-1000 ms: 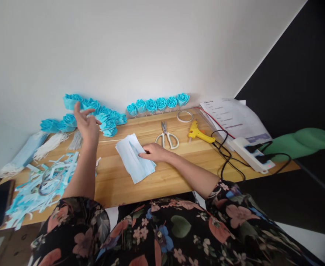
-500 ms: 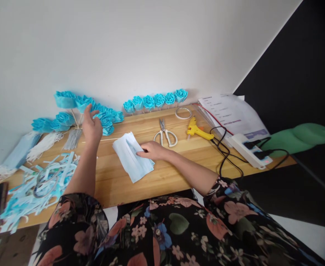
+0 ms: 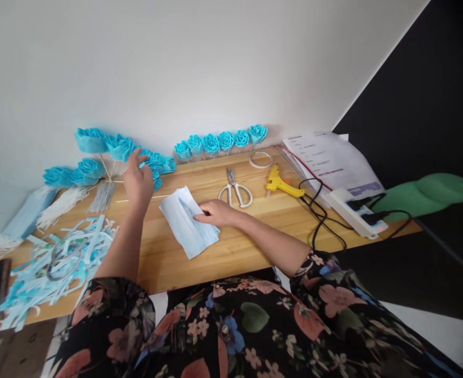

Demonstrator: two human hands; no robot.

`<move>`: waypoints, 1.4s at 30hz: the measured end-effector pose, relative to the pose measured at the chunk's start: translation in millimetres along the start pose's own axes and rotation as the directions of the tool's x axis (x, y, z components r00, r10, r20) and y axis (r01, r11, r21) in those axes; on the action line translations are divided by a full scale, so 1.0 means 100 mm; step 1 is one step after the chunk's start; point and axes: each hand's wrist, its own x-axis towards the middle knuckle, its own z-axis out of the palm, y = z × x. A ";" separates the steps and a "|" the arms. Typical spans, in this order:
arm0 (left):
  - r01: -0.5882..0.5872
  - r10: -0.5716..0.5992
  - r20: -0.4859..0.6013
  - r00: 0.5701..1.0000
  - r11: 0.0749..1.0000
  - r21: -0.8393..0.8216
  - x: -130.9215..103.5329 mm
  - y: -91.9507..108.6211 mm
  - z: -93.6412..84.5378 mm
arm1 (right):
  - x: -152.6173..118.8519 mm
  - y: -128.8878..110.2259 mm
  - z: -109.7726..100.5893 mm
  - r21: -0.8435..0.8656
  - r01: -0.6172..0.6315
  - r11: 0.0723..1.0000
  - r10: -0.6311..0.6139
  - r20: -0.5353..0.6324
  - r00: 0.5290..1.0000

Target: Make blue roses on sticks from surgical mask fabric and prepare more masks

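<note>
My left hand [image 3: 139, 181] is raised with its fingers apart, in front of a cluster of blue fabric flowers [image 3: 121, 147] on thin sticks by the wall. It holds nothing that I can see, and it hides some of the blooms. My right hand [image 3: 216, 213] grips the right edge of a small stack of pale blue pleated sheets [image 3: 187, 223], which look like face mask fabric, on the wooden table [image 3: 168, 273]. Just beyond that hand lie white-handled scissors [image 3: 235, 191]. A thin stick [image 3: 158, 197] lies behind the sheets.
Several blue flowers [image 3: 226, 141] line the wall. A tape roll [image 3: 260, 159], a yellow glue gun [image 3: 282, 184], papers [image 3: 329, 157] and a power strip [image 3: 355, 215] with cords occupy the right. Cut strips [image 3: 53, 273], white loops [image 3: 60, 206] and folded masks [image 3: 28, 215] lie left.
My left hand has moved a little to the right, uncovering more of one flower and covering others. My right hand stays on the pale blue sheets.
</note>
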 end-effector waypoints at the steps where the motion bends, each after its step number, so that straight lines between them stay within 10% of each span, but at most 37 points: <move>1: -0.028 0.026 0.033 0.999 0.998 0.060 -0.07 0.07 0.03 | 0.00 0.00 0.00 0.001 0.000 1.000 0.000 0.000 1.000; 6: -0.186 0.111 0.294 0.949 0.953 0.241 -0.42 0.24 0.15 | 0.00 0.00 0.00 0.002 0.011 1.000 -0.011 0.001 1.000; 42: -0.044 -0.041 0.230 0.972 0.935 0.352 -0.52 0.17 0.22 | 0.00 0.01 0.01 -0.042 0.007 0.999 -0.006 0.019 1.000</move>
